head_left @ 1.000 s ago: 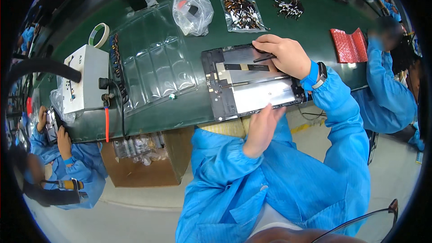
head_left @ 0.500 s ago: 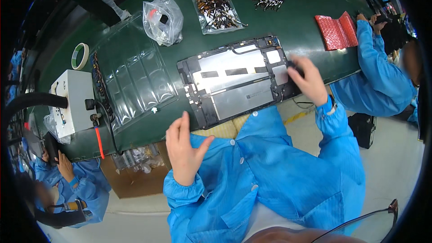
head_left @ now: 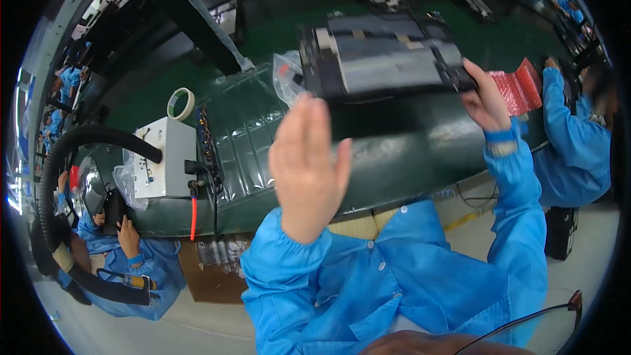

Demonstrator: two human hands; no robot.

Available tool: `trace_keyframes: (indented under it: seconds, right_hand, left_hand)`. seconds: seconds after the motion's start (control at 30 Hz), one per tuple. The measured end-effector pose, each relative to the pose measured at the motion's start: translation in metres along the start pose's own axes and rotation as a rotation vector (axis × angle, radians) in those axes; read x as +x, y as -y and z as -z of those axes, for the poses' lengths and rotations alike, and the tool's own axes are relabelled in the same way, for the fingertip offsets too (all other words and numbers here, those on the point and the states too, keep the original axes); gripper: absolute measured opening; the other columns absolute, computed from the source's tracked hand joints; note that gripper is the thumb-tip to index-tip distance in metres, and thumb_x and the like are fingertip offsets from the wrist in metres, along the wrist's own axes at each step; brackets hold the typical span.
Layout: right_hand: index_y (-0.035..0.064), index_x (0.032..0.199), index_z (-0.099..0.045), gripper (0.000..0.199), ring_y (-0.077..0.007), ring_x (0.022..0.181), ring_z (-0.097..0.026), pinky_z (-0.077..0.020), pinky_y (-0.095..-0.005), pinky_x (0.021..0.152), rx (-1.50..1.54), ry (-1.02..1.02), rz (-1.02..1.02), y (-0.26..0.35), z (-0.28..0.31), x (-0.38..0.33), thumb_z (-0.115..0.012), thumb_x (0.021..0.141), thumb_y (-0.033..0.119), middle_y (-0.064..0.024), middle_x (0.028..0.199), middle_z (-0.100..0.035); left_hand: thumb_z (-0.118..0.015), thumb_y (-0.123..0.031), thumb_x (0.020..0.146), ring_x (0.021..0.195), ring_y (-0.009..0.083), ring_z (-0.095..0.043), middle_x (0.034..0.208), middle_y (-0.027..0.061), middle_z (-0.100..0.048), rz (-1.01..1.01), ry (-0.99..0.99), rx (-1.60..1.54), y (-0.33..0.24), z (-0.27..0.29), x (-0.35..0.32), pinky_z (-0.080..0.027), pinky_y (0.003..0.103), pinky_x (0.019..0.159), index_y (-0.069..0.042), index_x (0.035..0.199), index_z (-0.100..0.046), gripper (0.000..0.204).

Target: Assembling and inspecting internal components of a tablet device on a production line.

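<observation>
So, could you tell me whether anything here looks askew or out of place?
The grey panel is off the green table, held only at its right corner by the right hand. The left hand is open, touching nothing.

Factory line: green conveyor belt (head_left: 420,151), blue-smocked workers (head_left: 572,138)

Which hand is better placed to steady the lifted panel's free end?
Left, probably. The right hand already grips the dark flat panel at its right end, raised above the green belt. The left hand is open, holds nothing, and hovers near the panel's left end.
</observation>
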State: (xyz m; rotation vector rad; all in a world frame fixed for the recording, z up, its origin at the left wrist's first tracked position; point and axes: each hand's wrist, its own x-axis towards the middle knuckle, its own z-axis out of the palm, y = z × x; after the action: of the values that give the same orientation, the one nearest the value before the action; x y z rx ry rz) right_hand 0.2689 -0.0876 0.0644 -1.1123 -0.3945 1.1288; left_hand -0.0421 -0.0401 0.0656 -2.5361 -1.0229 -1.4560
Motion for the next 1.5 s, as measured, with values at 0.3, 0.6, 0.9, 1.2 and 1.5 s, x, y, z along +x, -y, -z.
trace_keyframes:
  seconds: [0.3, 0.6, 0.9, 1.2, 1.5]
  right_hand:
    - [0.0105, 0.078, -0.052, 0.026, -0.0102, 0.039, -0.043, -0.0347, -0.0225, 0.035, -0.252, -0.125, 0.180, -0.040, -0.125, 0.201, -0.071, 0.075, 0.028, 0.0020, 0.055, -0.044]
    - [0.0097, 0.070, -0.046, 0.031, -0.0088, 0.047, -0.036, -0.0397, -0.0219, 0.044, -0.451, -0.042, 0.084, -0.082, -0.151, 0.293, -0.070, 0.077, 0.028, 0.0019, 0.057, -0.035]
    - [0.0014, 0.071, -0.048, 0.033, -0.0147, 0.054, -0.046, -0.0415, -0.0256, 0.043, -0.856, -0.133, 0.173, -0.111, -0.161, 0.339, -0.071, 0.074, 0.025, -0.0051, 0.063, -0.046]
    - [0.0014, 0.115, -0.049, 0.031, -0.0027, 0.045, -0.025, -0.0307, -0.0163, 0.046, 0.096, 0.284, -0.162, -0.020, -0.152, 0.131, -0.052, 0.085, 0.006, -0.0096, 0.116, -0.048]
    - [0.0019, 0.098, -0.054, 0.015, -0.0019, 0.044, -0.032, -0.0361, -0.0184, 0.048, 0.021, 0.134, 0.527, 0.009, 0.000, 0.031, -0.047, 0.088, 0.011, -0.0030, 0.080, -0.055]
  left_hand:
    - [-0.060, -0.007, 0.065, 0.088, 0.0179, -0.057, 0.099, 0.0028, -0.059, -0.442, -0.078, -0.297, 0.020, -0.095, -0.005, -0.045, 0.031, 0.070, -0.010, 0.096, -0.062, 0.031]
    - [-0.063, -0.006, 0.059, 0.077, 0.0189, -0.057, 0.086, 0.0030, -0.060, -0.363, -0.034, -0.426, 0.027, -0.099, -0.007, -0.046, 0.031, 0.063, -0.007, 0.089, -0.063, 0.030]
    - [-0.063, -0.005, 0.059, 0.075, 0.0185, -0.057, 0.084, 0.0022, -0.060, -0.330, -0.037, -0.466, 0.027, -0.103, -0.005, -0.046, 0.030, 0.062, -0.007, 0.087, -0.063, 0.027]
    - [-0.064, -0.006, 0.062, 0.080, 0.0202, -0.058, 0.087, 0.0036, -0.059, -0.268, 0.088, -0.478, 0.025, -0.094, -0.007, -0.047, 0.032, 0.067, -0.007, 0.088, -0.062, 0.026]
    - [-0.051, -0.003, 0.086, 0.107, 0.0190, -0.050, 0.114, 0.0114, -0.050, 1.242, 0.110, -1.726, -0.021, -0.109, 0.037, -0.040, 0.030, 0.093, 0.002, 0.117, -0.043, 0.033]
